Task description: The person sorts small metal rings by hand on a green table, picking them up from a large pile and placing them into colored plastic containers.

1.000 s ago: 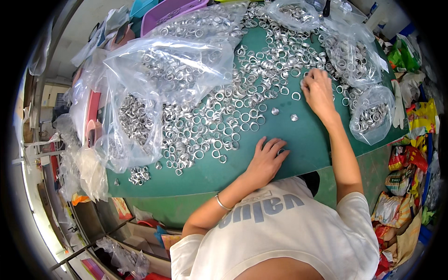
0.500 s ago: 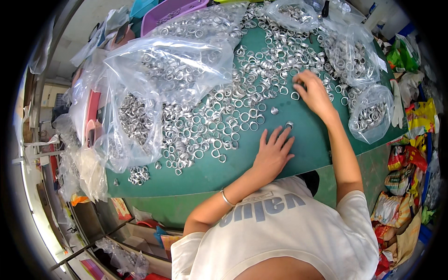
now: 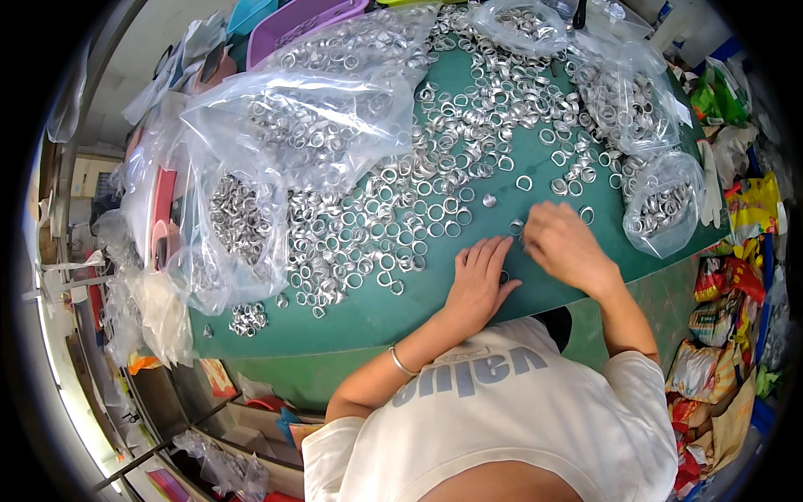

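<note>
Silver metal rings lie spread over a green tabletop in front of me. My left hand rests palm down near the table's front edge, its fingers stretched out. A ring partly shows beside its thumb. To its right, my right hand is curled, knuckles up, with its fingertips bent under. Whatever those fingers hold, if anything, is hidden. A single ring lies against the fingertip side of my right hand. Slightly farther off is another small ring, and a flat-topped one lies beyond it.
Large clear plastic bags of rings cover the table's left. Smaller bags of rings sit at the right, beside a white glove. A purple basin stands at the far left. A small ring cluster lies near the front left.
My right hand has come back from the far rings toward me and curled, and several rings now lie apart where it was. My left hand has drawn slightly back, leaving the ring at its fingertips.
</note>
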Available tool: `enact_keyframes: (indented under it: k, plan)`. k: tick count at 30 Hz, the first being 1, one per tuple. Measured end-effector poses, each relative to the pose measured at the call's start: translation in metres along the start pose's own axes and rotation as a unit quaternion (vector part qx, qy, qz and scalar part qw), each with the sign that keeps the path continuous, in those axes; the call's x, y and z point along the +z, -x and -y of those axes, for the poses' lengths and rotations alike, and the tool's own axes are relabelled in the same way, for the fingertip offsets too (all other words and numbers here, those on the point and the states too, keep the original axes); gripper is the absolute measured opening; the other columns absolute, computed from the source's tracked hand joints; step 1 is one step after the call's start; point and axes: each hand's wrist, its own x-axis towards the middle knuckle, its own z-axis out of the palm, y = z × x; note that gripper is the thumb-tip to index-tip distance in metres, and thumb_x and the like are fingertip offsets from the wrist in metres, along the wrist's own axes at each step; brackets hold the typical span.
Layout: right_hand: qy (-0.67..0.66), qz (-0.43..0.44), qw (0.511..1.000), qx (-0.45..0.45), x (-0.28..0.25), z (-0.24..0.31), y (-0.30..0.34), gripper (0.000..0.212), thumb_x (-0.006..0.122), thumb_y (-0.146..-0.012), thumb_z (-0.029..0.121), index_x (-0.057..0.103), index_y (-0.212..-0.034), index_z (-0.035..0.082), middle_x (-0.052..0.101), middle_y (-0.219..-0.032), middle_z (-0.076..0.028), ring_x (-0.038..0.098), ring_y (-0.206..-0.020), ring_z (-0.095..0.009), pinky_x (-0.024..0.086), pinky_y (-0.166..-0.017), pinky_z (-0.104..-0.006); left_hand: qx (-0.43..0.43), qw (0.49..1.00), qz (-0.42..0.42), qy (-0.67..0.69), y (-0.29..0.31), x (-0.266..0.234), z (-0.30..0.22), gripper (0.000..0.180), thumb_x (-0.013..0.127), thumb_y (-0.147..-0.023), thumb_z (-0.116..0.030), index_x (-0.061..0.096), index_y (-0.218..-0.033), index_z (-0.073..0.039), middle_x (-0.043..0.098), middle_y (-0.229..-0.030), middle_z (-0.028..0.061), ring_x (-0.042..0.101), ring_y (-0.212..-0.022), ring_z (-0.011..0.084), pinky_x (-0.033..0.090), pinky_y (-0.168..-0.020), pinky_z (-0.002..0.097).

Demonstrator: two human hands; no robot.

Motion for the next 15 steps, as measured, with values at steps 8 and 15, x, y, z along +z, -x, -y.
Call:
enact_keyframes:
  k: [8, 15]
  plan:
    - [-0.032, -0.189, 0.971, 0.145, -0.002, -0.064, -0.059, 0.014, 0.066, -0.077, 0.011, 0.063, -0.088, 0.001, 0.063, -0.092, -0.014, 0.059, -0.09, -0.034, 0.048, -0.078, -0.0424, 0.092, 0.992, 0.059, -0.068, -0.007, 0.004, -0.001, 0.048, 0.068, -0.078, -0.011, 0.052, -0.121, -0.002, 0.052, -0.12, 0.0119, 0.047, -0.115, 0.0286, 0.034, -0.096, 0.0441]
    - [0.141, -0.228, 0.958, 0.105, 0.023, -0.078, -0.087, 0.012, 0.064, -0.077, 0.008, 0.063, -0.086, 0.001, 0.059, -0.093, -0.014, 0.056, -0.092, -0.03, 0.043, -0.079, -0.0417, 0.087, 0.994, 0.05, -0.041, -0.002, 0.002, 0.004, 0.029, 0.065, -0.079, -0.006, 0.06, -0.107, -0.003, 0.054, -0.114, 0.0122, 0.049, -0.109, 0.03, 0.037, -0.092, 0.043]
